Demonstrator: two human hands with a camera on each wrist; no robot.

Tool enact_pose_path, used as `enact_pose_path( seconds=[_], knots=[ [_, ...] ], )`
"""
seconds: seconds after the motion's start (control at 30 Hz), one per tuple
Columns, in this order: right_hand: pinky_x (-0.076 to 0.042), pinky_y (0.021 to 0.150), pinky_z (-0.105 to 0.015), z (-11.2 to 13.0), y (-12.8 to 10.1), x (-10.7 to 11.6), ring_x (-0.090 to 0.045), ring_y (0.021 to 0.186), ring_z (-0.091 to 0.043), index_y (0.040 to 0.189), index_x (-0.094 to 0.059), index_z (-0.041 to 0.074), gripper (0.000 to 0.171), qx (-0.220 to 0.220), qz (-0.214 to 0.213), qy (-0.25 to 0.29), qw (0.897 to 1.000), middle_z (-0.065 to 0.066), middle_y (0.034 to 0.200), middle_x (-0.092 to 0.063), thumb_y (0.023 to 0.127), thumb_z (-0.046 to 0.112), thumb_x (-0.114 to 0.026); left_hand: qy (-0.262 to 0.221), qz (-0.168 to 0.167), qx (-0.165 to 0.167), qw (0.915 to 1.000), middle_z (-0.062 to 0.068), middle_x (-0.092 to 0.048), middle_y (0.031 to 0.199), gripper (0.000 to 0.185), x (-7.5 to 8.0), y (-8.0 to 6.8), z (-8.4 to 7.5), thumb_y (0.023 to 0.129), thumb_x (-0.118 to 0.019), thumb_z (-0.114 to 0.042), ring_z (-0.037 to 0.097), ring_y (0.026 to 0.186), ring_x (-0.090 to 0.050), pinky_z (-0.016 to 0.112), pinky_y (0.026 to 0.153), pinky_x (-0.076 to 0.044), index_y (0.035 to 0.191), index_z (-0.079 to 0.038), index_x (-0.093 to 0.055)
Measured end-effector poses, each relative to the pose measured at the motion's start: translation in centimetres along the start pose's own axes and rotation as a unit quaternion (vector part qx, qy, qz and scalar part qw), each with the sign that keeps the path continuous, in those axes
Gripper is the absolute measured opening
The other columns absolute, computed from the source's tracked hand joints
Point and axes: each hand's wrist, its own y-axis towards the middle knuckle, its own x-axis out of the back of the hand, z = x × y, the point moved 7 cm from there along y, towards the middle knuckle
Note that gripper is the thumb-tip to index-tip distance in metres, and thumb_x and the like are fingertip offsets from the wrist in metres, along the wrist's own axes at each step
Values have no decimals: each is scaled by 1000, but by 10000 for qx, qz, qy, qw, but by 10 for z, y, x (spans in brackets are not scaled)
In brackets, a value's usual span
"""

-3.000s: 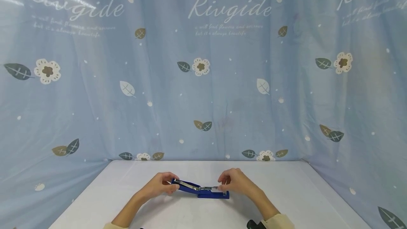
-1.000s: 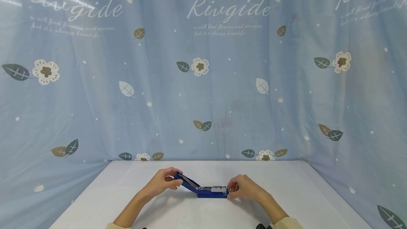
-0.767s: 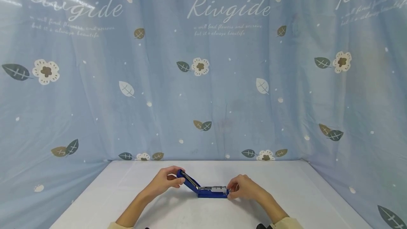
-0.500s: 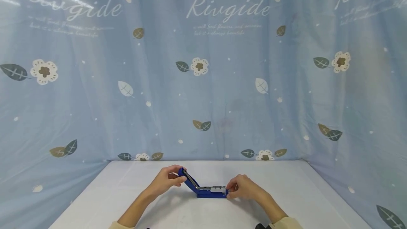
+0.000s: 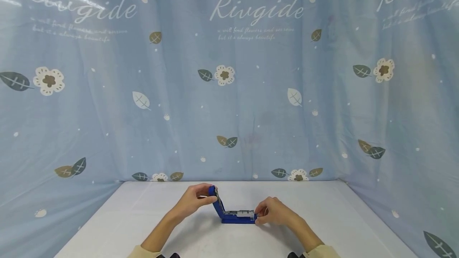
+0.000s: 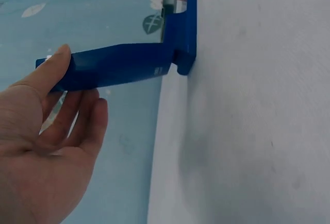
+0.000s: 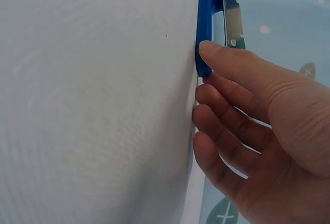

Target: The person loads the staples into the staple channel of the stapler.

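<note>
Two hands work a blue stapler [image 5: 229,212] on the white table [image 5: 107,226]. Head view: left hand [image 5: 195,200] pinches its raised top arm. Right hand [image 5: 274,212] steadies the base; only the right wrist view shows the thumb [image 7: 232,64] pressing the base's end, fingers curled beneath.

Both hands out front, forearms angled inward: left hand [image 5: 195,200] fingers curled & raised, right hand [image 5: 274,212] curled, low.
</note>
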Motion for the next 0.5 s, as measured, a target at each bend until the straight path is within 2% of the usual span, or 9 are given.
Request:
enact_pose_path(
  seconds=[0.2,0.5],
  knots=[
    [-45,61,-20,2,-2,0,-56,68,-9,93,-74,8,22,79,12,81,9999,3,77,-67,76,18,-83,-57,102,-60,9999,7,-71,113,47,-11,7,-6,88,-73,-32,20,106,-66,26,85,-56,128,-10,-62],
    [-45,60,-19,-1,-1,0,-55,67,-7,94,-75,9,22,17,-4,-32,10000,6,75,-66,76,19,-83,-63,83,-73,9999,7,-71,113,43,-16,11,-9,89,-73,-30,17,105,-65,25,86,-56,126,-10,-63]
  ],
)
